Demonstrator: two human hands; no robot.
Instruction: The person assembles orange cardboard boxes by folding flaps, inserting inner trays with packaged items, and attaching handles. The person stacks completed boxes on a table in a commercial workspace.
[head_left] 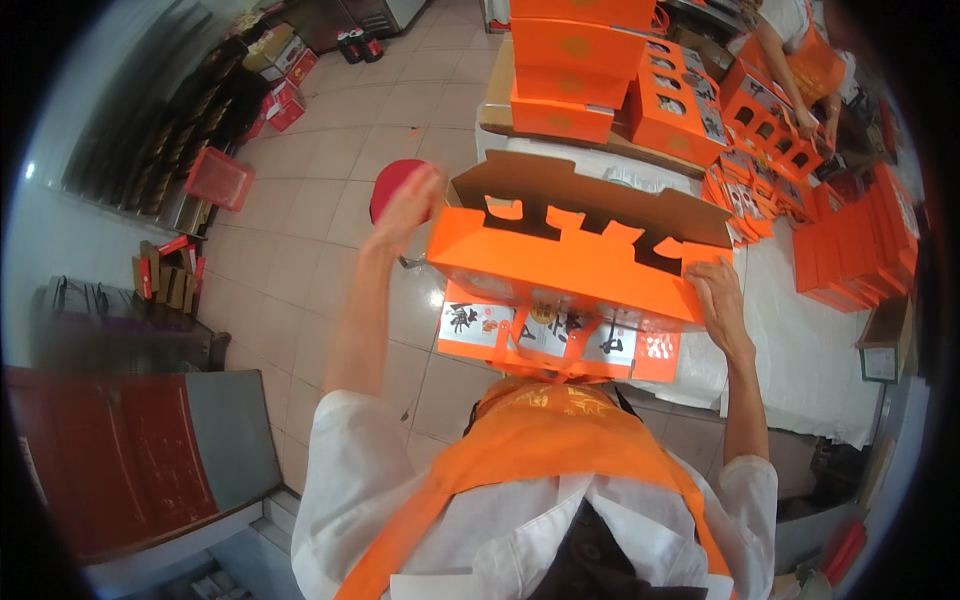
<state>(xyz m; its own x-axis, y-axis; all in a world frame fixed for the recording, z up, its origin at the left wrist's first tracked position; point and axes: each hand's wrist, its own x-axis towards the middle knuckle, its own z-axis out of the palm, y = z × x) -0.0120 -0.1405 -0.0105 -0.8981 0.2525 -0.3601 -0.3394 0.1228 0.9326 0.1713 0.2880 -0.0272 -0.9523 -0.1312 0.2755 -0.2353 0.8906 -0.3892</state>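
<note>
One orange box [570,262] is being gripped by the right hand [718,292]; the left hand [410,205], fingers released, is touching its corner, three stacked boxes [572,70] beyond.

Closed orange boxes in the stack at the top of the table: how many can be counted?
3 show: the bottom box, the middle box and the top box, cut by the frame edge; more may sit above, out of view.
</note>
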